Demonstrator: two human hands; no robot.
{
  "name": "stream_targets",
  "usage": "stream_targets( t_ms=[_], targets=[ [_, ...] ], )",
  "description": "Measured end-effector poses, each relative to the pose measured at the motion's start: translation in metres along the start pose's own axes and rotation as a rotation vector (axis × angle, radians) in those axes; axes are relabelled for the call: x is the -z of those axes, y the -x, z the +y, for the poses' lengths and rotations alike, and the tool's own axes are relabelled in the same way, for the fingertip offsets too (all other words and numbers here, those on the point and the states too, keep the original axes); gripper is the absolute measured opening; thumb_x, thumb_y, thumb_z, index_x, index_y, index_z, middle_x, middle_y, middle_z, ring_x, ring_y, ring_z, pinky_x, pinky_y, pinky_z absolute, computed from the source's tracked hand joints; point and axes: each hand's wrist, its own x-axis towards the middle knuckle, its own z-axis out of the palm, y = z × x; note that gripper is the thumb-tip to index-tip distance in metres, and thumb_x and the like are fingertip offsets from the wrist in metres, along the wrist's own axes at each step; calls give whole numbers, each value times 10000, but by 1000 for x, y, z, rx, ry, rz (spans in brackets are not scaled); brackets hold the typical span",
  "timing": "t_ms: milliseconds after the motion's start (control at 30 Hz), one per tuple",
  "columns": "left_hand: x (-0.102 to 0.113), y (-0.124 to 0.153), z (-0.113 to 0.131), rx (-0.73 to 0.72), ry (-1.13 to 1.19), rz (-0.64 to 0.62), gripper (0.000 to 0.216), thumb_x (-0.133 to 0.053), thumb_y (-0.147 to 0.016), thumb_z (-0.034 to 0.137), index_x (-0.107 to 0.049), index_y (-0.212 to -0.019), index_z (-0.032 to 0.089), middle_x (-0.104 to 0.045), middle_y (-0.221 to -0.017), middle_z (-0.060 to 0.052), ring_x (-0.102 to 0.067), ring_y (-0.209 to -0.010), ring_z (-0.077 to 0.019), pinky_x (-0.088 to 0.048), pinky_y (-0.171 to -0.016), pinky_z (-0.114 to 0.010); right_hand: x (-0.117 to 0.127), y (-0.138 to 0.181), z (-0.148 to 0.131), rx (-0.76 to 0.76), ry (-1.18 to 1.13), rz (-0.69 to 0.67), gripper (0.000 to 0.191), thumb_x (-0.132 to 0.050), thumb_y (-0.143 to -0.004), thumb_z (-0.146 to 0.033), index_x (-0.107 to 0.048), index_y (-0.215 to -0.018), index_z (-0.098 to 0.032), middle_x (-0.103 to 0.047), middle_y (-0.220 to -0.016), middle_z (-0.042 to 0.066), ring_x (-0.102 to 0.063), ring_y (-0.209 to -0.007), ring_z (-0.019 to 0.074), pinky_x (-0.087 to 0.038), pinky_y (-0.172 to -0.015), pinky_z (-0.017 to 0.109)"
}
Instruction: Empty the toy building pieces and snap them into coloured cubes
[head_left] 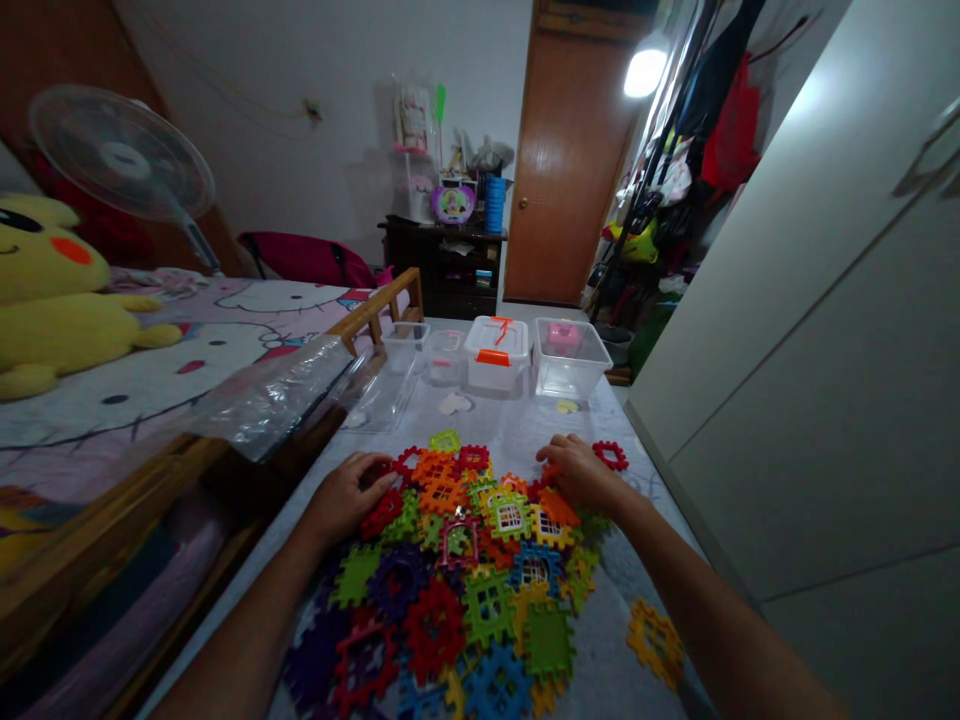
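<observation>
A heap of flat interlocking plastic tiles (465,560) in red, green, orange, yellow, blue and purple covers the near part of a grey table (517,425). My left hand (346,495) rests on the heap's left edge, fingers curled over a red tile (381,512). On the heap's far right edge my right hand (577,470) lies with fingers bent over an orange tile (556,505). A red tile (610,455) lies just right of that hand. One yellow tile (656,640) lies apart at the near right.
At the table's far end stand a lidded box with orange latch (495,352), an open clear tub (568,358) and small clear containers (405,342). A plastic bag (277,395) drapes over the bed's wooden frame on the left. A white cabinet (810,330) lines the right side.
</observation>
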Motion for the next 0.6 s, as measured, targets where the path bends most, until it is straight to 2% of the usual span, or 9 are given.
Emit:
stream_targets(
  t_ms=[100, 167, 267, 367, 467, 600],
  targets=[
    [0, 0, 0, -9, -10, 7, 432, -530, -790, 557, -677, -973, 194, -658, -926, -55, -643, -848, -220, -509, -795, -330, 7, 2, -8, -4, -70, 37, 286, -492, -777, -27, -661, -943, -188, -635, -961, 66, -579, -898, 178, -429, -786, 264],
    [0, 0, -1, -11, -20, 5, 429, -527, -794, 557, -674, -973, 196, -656, -925, -54, -641, -849, -219, -507, -797, -328, 14, 5, -16, -4, -158, 108, 228, -478, -800, -40, -631, -878, -190, -614, -921, 50, -581, -841, 157, -440, -748, 250],
    [-1, 0, -3, -12, -21, 3, 431, -526, -797, 563, -672, -973, 197, -652, -924, -53, -639, -848, -217, -504, -799, -324, 24, 13, -26, 14, -267, 254, 153, -485, -812, -72, -573, -815, -197, -585, -866, 40, -560, -789, 157, -442, -724, 269],
    [-2, 0, -4, -14, -8, 1, 428, -524, -804, 556, -669, -985, 197, -651, -942, -54, -636, -858, -214, -502, -798, -320, 27, 27, -33, 10, -254, 319, 121, -479, -823, -102, -524, -793, -210, -569, -843, 43, -539, -776, 168, -438, -716, 291],
    [-2, 0, -5, -6, -9, -6, 420, -528, -803, 552, -665, -988, 200, -649, -940, -54, -632, -854, -213, -502, -801, -327, 23, 46, -35, -24, -207, 284, 121, -470, -819, -105, -502, -801, -220, -571, -873, 55, -532, -785, 179, -439, -710, 302],
    [-2, 0, -5, -5, -11, -12, 428, -524, -798, 558, -661, -990, 201, -646, -931, -56, -626, -857, -218, -500, -806, -333, 19, 67, -37, 30, -219, 102, 142, -508, -788, -118, -520, -879, -225, -600, -917, 50, -555, -860, 195, -453, -780, 327]
  ],
)
